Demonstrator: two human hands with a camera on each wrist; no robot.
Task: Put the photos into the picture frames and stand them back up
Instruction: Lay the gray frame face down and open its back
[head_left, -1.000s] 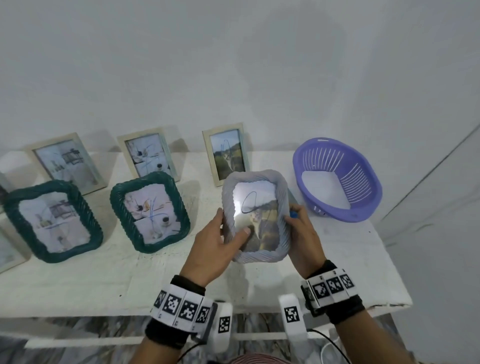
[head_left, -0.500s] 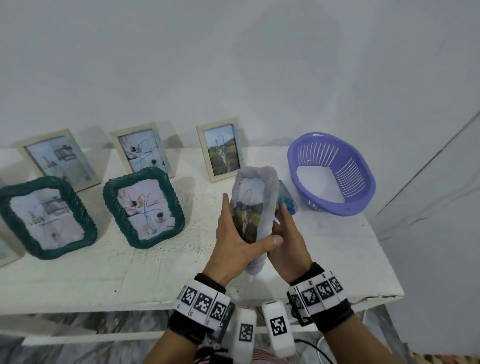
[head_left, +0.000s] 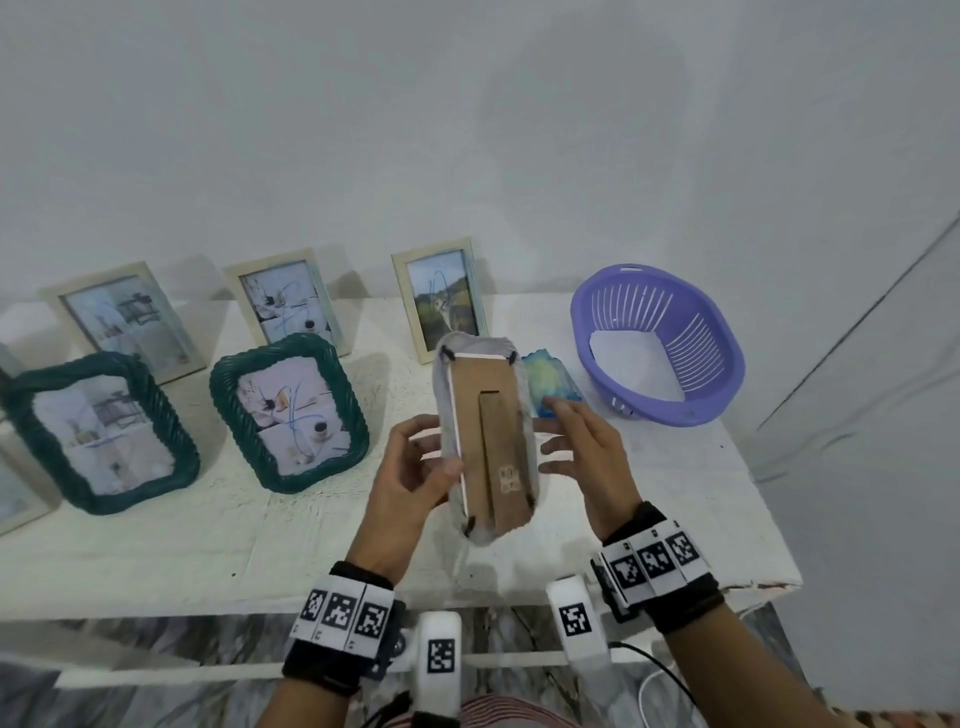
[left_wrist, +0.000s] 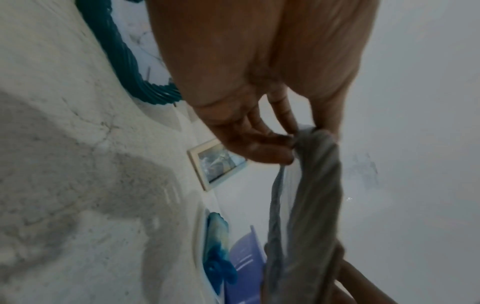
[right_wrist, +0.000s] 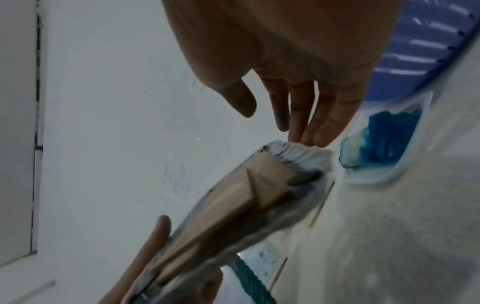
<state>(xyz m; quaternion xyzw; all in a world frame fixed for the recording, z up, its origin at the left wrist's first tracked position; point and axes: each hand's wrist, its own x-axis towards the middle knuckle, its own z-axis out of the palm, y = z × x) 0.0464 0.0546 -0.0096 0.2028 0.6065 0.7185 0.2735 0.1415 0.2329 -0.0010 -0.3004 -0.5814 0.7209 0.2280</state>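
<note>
I hold a pale grey woven picture frame (head_left: 488, 441) upright above the table, its brown cardboard back and folded easel leg facing me. My left hand (head_left: 431, 452) grips its left edge, thumb on the back and fingers behind; the left wrist view shows those fingers (left_wrist: 259, 148) pinching the woven rim (left_wrist: 311, 205). My right hand (head_left: 566, 441) is at the right edge with straight fingers. In the right wrist view its fingertips (right_wrist: 306, 135) touch the frame's top corner (right_wrist: 293, 152). The photo side is hidden.
A blue frame (head_left: 550, 384) lies flat just behind the held one. A purple basket (head_left: 717, 364) stands at the right end of the white table (head_left: 208, 545). Two green woven frames (head_left: 291, 410) (head_left: 98, 431) and three cream frames (head_left: 441, 296) stand at left and back.
The grey frame has been turned round from photo side to cardboard back facing me. My right hand has let go of its grip and now only touches the edge.
</note>
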